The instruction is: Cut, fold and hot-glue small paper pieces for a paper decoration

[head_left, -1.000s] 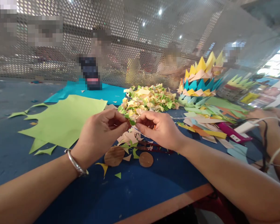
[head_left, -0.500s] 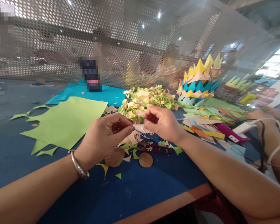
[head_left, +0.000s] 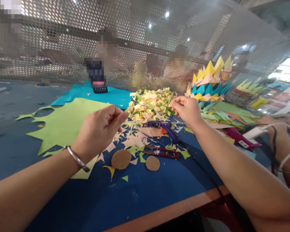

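Observation:
My left hand (head_left: pixel 99 132), a silver bangle on its wrist, hovers above the right side of a light-green paper sheet (head_left: pixel 67 122). Its thumb and fingers are pinched together, and what they hold, if anything, cannot be made out. At the right edge of a pile of small folded paper pieces (head_left: pixel 151 103), my right hand (head_left: pixel 187 109) is also closed in a pinch. Whatever sits at its fingertips is too small to name. Between and below the hands lie a purple glue gun (head_left: pixel 172 132), red-handled thread snips (head_left: pixel 168 153) and two round cardboard discs (head_left: pixel 121 159).
A phone (head_left: pixel 99 82) stands on blue paper (head_left: pixel 72 93) before a perforated metal screen. A tiered paper crown (head_left: pixel 209 83) is at the back right. Paper strips, a magenta device (head_left: pixel 241 138), cables and another person's arm (head_left: pixel 282 141) occupy the right side.
My hands have moved apart: the left slightly left, the right up and right to the pile's edge. The glue gun between them has come into plain view. The camera view has shifted slightly.

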### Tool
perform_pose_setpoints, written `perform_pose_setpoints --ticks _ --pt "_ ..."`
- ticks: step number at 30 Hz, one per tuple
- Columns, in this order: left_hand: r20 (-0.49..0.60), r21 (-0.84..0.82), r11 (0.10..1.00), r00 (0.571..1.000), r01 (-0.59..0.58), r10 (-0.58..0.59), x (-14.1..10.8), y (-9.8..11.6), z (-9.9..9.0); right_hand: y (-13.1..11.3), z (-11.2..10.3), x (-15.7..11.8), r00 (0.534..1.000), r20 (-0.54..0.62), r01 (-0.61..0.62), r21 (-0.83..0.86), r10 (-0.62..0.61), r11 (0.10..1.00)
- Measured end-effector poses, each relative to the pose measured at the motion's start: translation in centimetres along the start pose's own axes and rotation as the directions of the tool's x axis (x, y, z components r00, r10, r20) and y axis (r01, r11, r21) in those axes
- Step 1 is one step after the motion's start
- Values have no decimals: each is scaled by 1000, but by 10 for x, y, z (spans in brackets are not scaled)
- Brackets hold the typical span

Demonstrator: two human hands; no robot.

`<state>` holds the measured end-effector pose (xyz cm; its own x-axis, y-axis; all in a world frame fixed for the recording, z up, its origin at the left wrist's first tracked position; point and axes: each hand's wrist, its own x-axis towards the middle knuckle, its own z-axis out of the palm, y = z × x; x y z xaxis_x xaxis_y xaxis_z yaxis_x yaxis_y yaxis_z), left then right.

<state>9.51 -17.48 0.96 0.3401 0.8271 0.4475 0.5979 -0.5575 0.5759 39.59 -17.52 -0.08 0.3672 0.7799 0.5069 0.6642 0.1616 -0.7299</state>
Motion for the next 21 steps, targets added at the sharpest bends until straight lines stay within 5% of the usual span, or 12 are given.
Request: perform_pose_setpoints --ticks 7,15,21 --pt "263 -42 999 965 24 -12 2 -13 6 -16 -1 -8 989 -69 137 89 -131 987" --pt "77 -25 999 997 30 -28 6 -12 -6 -31 2 -25 951 108 289 26 -290 957" --pt "80 191 974 987 119 -137 15 -13 -21 -48 3 -42 851 405 353 30 -334 935"
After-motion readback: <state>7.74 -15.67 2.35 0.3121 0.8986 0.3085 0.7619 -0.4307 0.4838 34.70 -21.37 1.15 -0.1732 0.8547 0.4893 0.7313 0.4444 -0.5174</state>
